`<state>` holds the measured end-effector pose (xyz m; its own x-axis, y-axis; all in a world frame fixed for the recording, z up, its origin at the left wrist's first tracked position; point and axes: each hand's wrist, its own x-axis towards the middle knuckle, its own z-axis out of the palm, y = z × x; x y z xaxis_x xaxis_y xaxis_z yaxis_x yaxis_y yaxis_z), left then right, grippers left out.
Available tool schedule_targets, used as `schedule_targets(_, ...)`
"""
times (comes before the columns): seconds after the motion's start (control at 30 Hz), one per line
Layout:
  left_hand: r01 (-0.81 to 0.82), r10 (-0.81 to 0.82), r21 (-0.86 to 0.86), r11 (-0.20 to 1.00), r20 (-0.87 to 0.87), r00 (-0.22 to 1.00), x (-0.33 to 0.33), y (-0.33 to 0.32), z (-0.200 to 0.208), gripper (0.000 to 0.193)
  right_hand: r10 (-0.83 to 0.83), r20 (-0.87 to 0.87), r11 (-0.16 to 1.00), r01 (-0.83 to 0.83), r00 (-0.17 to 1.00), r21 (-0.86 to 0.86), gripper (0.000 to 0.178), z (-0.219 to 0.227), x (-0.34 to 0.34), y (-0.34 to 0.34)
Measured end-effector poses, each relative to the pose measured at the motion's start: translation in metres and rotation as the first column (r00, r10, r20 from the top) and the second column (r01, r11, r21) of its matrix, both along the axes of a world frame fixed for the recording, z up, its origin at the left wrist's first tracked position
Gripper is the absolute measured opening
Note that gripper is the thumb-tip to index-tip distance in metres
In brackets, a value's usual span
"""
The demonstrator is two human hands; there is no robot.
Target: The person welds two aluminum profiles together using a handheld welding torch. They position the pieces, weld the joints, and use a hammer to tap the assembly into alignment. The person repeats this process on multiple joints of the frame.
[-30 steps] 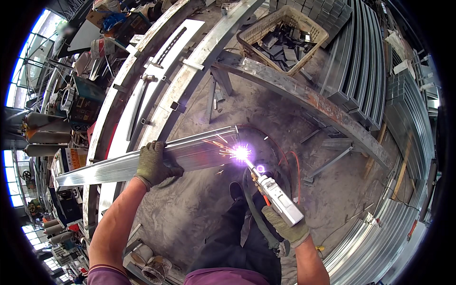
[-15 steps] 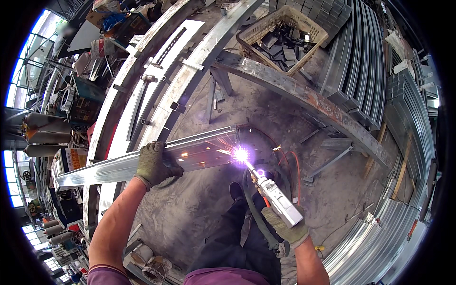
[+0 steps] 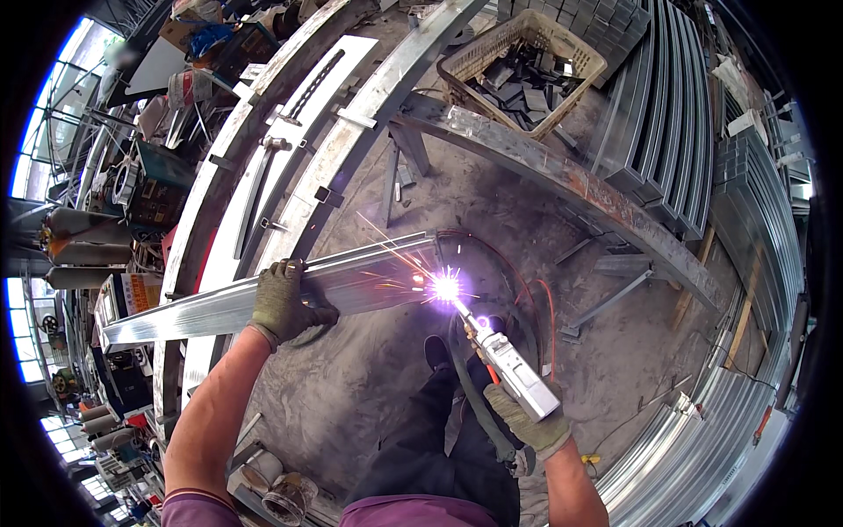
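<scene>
A long silvery metal profile [image 3: 198, 318] slants across the scene, lying over the steel rails on the left with its end out over the floor. My left hand [image 3: 285, 303], in a green work glove, is closed over it, fingers across its upper edge. In my gloved right hand [image 3: 529, 420] is a silver and white welding gun [image 3: 520, 371], its nozzle pointing up and left at the profile's end. A bright violet-white glare [image 3: 446, 285] burns where the tip meets the metal and hides the contact. Orange sparks fly leftward along the profile.
Long steel rails [image 3: 338, 167] form a rack, with a hammer [image 3: 276, 143] on it. A rusty beam [image 3: 562, 162] runs to the right. Behind it stands a cream plastic crate [image 3: 457, 83] of small dark metal pieces. Stacked metal profiles [image 3: 667, 132] line the right; hoses [image 3: 479, 400] hang near my legs.
The spark pattern differs, with longer streaks now going up and left. My hands, the welding gun and the profile stay practically in place.
</scene>
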<state>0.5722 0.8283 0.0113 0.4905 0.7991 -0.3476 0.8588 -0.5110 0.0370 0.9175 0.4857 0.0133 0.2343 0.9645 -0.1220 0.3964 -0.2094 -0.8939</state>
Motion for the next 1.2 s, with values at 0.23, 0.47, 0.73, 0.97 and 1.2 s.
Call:
schedule_targets(0.23,-0.016,0.016,-0.018,1.000,0.010,1.000,0.001,0.000,0.001,0.120,-0.036,-0.077,0.998,0.031,0.996,-0.060,0.038,0.001,-0.001,-0.001)
schedule_targets(0.47,-0.032,0.032,-0.049,0.998,-0.010,0.999,0.006,0.001,0.002,0.119,-0.048,-0.063,0.991,0.040,0.997,-0.130,0.038,0.002,-0.001,-0.002)
schedule_targets(0.73,-0.039,0.039,-0.026,0.999,-0.006,0.999,0.005,-0.001,0.005,0.118,-0.056,-0.041,0.992,0.051,0.998,-0.113,0.037,-0.001,-0.003,-0.006)
schedule_targets(0.97,-0.046,0.046,-0.040,0.998,-0.007,0.999,0.007,0.000,0.009,0.117,-0.124,-0.052,0.973,0.111,0.991,-0.201,0.036,0.014,-0.006,0.004)
schedule_targets(1.2,-0.053,0.053,-0.040,0.998,-0.003,0.999,0.009,0.000,0.009,0.116,-0.113,-0.029,0.989,0.109,0.993,-0.104,0.031,0.006,-0.003,-0.012)
